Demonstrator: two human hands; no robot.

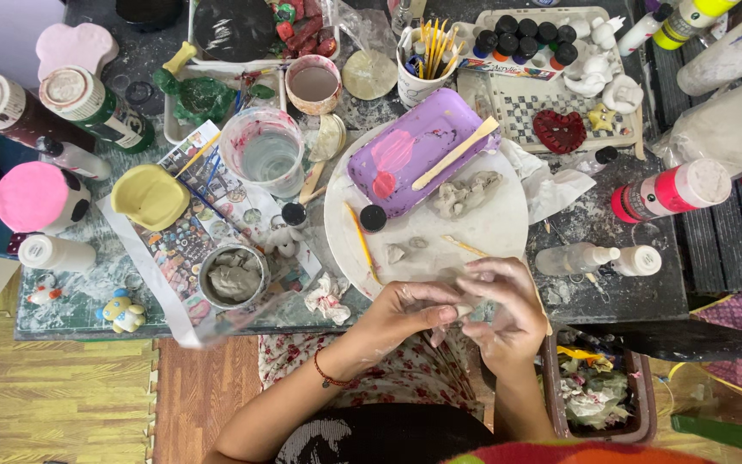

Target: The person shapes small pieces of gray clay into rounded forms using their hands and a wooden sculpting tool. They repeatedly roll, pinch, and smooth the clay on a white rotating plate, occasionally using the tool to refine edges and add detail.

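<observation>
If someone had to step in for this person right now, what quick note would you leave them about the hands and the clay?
Left hand and right hand: together at the table edge, pinching a small grey clay piece.
Clay: a shaped grey lump and two small bits lie on the round white board; more fills the small metal tin.
Done: the lump is roughly formed, unpainted.
Left: the held piece is not yet joined to anything.

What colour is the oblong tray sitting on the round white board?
Purple tray, smeared with pink paint; the head view shows it.
</observation>
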